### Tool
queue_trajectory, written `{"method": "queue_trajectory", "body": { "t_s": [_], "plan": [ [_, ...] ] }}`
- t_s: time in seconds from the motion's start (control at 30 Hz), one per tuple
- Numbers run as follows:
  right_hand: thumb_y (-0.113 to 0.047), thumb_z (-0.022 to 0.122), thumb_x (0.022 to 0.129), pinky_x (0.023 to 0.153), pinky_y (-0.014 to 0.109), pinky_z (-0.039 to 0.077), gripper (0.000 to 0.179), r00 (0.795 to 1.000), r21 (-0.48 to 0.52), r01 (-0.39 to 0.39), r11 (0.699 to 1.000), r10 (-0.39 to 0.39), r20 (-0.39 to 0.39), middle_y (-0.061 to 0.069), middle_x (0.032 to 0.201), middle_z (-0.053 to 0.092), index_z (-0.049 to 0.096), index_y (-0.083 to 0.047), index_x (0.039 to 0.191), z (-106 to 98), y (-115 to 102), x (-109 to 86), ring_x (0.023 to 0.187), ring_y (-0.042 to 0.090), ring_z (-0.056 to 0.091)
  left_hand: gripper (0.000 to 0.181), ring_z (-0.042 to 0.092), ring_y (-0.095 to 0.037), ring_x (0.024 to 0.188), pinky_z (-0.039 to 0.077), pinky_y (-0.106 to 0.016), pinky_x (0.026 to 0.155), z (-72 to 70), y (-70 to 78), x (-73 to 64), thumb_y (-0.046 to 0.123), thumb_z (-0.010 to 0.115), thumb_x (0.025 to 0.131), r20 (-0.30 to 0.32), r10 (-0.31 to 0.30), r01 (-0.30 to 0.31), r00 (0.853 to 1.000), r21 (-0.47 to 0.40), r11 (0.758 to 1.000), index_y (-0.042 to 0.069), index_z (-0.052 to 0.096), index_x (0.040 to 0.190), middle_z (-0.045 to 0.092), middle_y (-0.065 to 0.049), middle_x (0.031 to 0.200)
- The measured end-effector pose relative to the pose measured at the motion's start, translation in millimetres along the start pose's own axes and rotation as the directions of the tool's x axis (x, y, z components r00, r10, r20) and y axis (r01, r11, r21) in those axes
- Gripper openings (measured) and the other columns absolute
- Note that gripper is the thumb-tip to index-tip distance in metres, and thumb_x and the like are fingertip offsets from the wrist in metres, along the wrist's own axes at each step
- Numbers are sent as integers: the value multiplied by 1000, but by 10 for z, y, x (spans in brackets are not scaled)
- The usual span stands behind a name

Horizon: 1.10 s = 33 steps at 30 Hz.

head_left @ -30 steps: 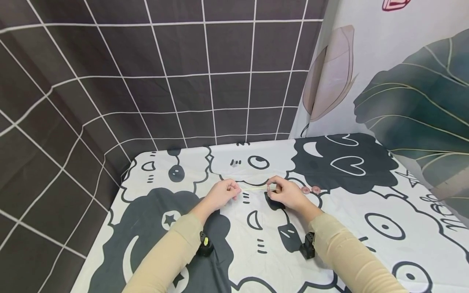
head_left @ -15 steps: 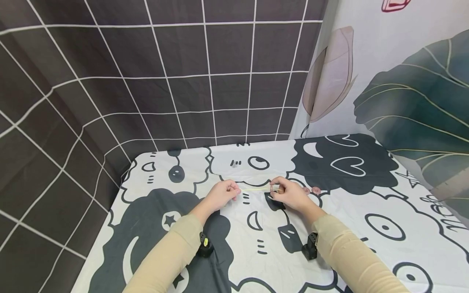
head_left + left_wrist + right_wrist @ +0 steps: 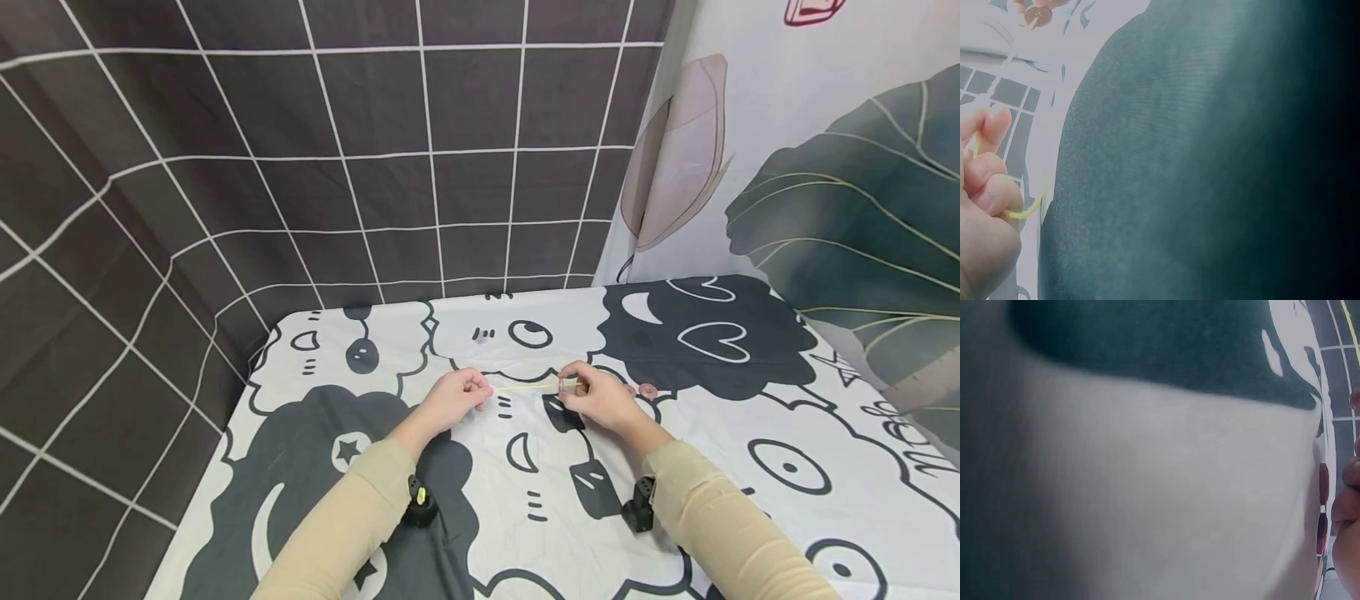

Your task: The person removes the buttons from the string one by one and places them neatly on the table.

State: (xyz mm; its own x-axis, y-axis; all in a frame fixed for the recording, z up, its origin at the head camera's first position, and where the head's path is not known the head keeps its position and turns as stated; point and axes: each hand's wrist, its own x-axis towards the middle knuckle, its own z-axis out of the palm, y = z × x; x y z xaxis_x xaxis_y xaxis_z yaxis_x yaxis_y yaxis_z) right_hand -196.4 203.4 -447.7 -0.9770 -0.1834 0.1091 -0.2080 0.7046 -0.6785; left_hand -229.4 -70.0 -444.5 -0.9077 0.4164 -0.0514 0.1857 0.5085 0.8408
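Note:
In the head view a thin yellow string (image 3: 525, 387) runs taut between the two hands, low over the cloth. The left hand (image 3: 453, 397) pinches its left part, and in the left wrist view a short loose end (image 3: 1030, 210) curls out below the fingers. The right hand (image 3: 602, 402) pinches a small reddish-brown disc (image 3: 561, 386), seen edge-on. From the left wrist, that round disc (image 3: 1039, 16) shows the string coming out at its middle. Beyond the disc, the string continues past the right fingers. Much of the right hand falls outside the right wrist view.
Just right of the right hand, two more reddish-brown discs lie on the cloth; the nearer disc (image 3: 631, 389) is partly covered, the farther disc (image 3: 648, 391) shows. A black-and-white cartoon cloth (image 3: 510, 517) covers the table. A dark grid curtain (image 3: 375, 192) hangs behind.
The right hand has shifted slightly right with the disc, widening the stretch of string between the hands. The left hand has stayed in place.

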Motion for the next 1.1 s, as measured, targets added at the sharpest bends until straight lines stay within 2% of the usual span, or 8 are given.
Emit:
{"method": "queue_trajectory", "body": {
  "t_s": [0.4,0.63,1.1],
  "plan": [
    [-21,65,83,53,27,33,21,999,-11,19,1000,-19,-44,-6,61,45,63,-17,103,-42,54,-32,53,12,41,13,39,-11,46,38,-26,45,-5,17,-11,23,61,93,1,-18,18,1000,-14,1000,10,62,90,60,2,64],
    [-20,65,83,54,28,35,19,998,5,30,1000,-30,-60,-6,60,45,63,-16,102,-56,80,-44,53,12,42,14,39,-12,48,37,-26,47,-4,15,-9,24,61,92,-3,-5,5,1000,-7,1000,10,62,90,60,3,64],
    [-16,66,82,51,26,33,20,998,4,19,1000,-19,-61,-5,59,44,62,-16,102,-74,130,-68,52,12,42,15,41,-11,49,38,-26,46,-13,23,-17,25,61,92,-3,-16,16,1000,-11,1000,10,62,91,60,3,64]
  ]
}}
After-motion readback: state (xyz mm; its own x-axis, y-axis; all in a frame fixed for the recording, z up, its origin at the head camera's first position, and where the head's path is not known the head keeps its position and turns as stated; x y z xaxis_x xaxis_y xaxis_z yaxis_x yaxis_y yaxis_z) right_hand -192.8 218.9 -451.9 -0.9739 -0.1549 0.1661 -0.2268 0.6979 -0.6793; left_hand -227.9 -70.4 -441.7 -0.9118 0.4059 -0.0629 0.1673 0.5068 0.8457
